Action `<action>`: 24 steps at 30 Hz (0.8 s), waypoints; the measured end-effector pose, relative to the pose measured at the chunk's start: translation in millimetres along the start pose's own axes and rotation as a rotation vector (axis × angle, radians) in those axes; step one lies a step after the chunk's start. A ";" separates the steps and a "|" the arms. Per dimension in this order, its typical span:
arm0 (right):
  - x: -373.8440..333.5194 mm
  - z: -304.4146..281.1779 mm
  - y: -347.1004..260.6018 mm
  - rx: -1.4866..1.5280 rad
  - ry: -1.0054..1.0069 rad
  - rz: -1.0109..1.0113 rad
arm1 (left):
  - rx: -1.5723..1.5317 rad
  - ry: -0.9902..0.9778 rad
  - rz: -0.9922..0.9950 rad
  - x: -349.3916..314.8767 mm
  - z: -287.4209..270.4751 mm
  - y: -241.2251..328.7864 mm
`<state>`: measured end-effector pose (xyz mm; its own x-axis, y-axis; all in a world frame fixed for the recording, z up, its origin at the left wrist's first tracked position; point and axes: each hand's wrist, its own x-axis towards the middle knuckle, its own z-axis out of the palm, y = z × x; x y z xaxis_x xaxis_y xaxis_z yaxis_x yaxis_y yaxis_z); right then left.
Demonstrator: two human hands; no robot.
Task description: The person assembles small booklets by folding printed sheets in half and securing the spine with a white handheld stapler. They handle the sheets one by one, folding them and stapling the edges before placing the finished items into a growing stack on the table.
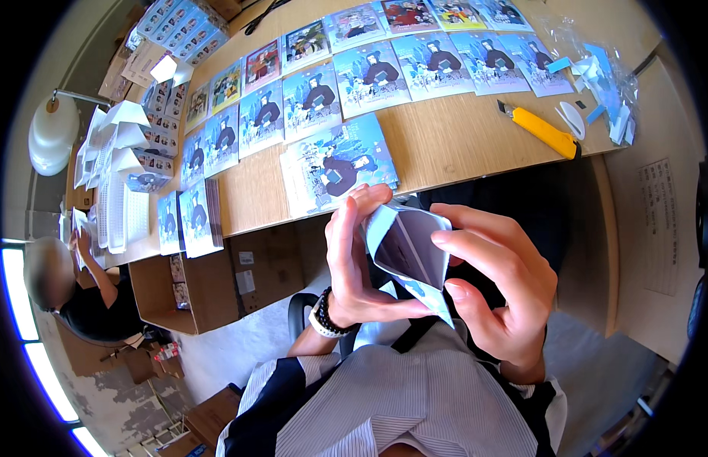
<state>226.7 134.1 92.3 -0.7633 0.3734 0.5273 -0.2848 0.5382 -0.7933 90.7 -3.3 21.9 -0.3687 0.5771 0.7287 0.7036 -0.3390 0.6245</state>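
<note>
My left hand [349, 263] is closed round a blue printed paper envelope [422, 291], with the thumb along its near side and the fingers on its far side. The envelope's mouth gapes upward, showing a pale inside with thin edges of something I cannot make out. At its right rim is my right hand [500, 283], its thumb and fingers apart, the fingertips at or very close to the paper. Just beyond my hands, a stack of blue printed envelopes [342, 164] lies at the table's near edge.
Rows of printed cards or envelopes [371, 72] cover the wooden table [445, 148]. A yellow utility knife [544, 133] and plastic scraps [609, 91] lie right. Left are small stacks [199, 217], white baskets [124, 213] and printed boxes [182, 30]. Another person [95, 293] works far left.
</note>
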 end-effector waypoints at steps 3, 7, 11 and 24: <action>0.0 -0.2 -0.1 0.030 -0.002 0.006 | 0.030 0.046 0.009 -2.0 3.5 -1.0; 3.0 5.1 3.2 0.059 -0.021 -0.001 | 0.119 0.019 0.000 -4.3 -3.9 -3.2; 12.0 8.5 -1.1 0.045 -0.073 0.013 | 0.168 0.001 -0.013 -10.6 -13.6 -6.2; 31.3 52.6 -0.9 0.080 -0.217 -0.035 | 0.230 0.151 -0.072 -12.2 -50.4 -5.4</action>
<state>172.6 105.5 93.6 -0.8562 0.1796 0.4844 -0.3524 0.4828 -0.8017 60.7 -46.0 23.8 -0.4970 0.4707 0.7289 0.7851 -0.1138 0.6088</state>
